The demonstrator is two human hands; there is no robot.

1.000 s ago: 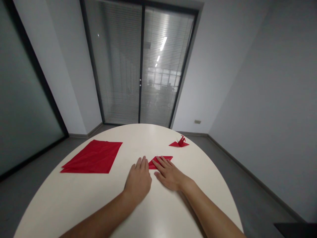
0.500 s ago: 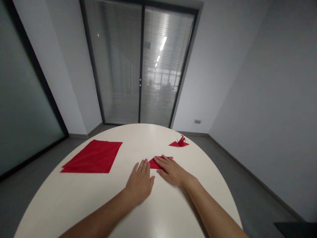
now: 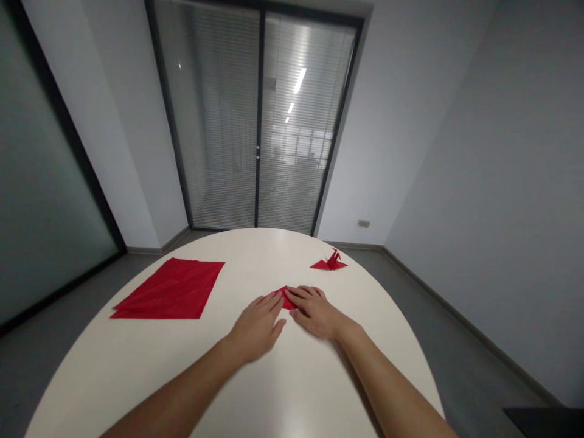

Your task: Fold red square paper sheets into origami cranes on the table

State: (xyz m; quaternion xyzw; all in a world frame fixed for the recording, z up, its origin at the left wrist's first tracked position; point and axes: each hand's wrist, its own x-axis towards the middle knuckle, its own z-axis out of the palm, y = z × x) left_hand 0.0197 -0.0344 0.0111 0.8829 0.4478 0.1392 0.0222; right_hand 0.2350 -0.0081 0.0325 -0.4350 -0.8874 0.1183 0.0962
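Observation:
A small folded piece of red paper (image 3: pixel 288 302) lies on the white round table, mostly covered by my hands. My left hand (image 3: pixel 258 325) rests flat with its fingers stretched over the paper's left part, the thumb apart. From the right, my right hand (image 3: pixel 317 313) lies on the paper's other side, fingers spread out and pressing down. Only the middle of the paper shows between the fingertips. Beyond my right hand stands a folded red paper crane (image 3: pixel 331 261) with its wings out.
Several large sheets of red paper (image 3: pixel 171 289) lie stacked at the left of the white round table (image 3: pixel 255 243). A glass door with blinds (image 3: pixel 219 121) stands behind the table. A dark object (image 3: pixel 542 423) shows at the lower right corner.
My left hand has moved slightly up, its fingers now over the paper's left part. My right hand's fingers have shifted a little on the paper, which is more covered now.

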